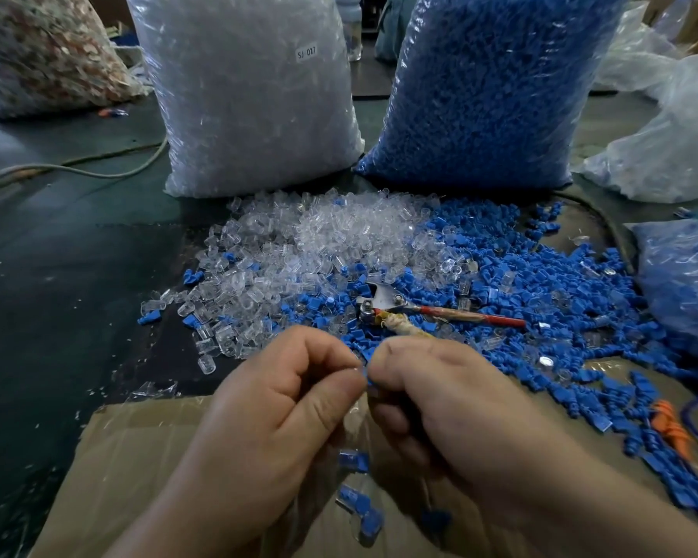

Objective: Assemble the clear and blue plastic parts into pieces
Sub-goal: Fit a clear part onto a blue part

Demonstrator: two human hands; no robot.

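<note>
- blue part (366, 378) sits at frame centre, pinched where the fingertips of both hands meet; only a sliver shows, and the clear part (356, 367) against it is barely visible
- left hand (283, 400): thumb and forefinger curled, pinching the clear part from 9 o'clock
- right hand (452, 404): fingers curled, pinching the blue part from 3 o'clock; the two hands' fingertips touch
- Step, my read: pressing blue into clear. Cannot tell if it's seated, fingers cover the joint
- To do it well: line both axes up before pressing, then push straight with no twist; hold the clear shell by its sides so it isn't squeezed shut; probably a snap fit, so feel for the click
- assembled pieces (353, 461) lie at 6 o'clock under the hands, over the cardboard (138, 457); the finished one should go there, away from loose stock
- Loose stock at 12 o'clock: clear parts pile (319, 235), with the blue parts pile (549, 292) toward 2 o'clock, edges mixed
- pliers (383, 306) with red handles lie on the seam between the piles, just beyond the right knuckles; watch them when reaching for the next part
- Behind: bag of clear parts (250, 94) at 11 o'clock, bag of blue parts (484, 86) at 1 o'clock
</note>
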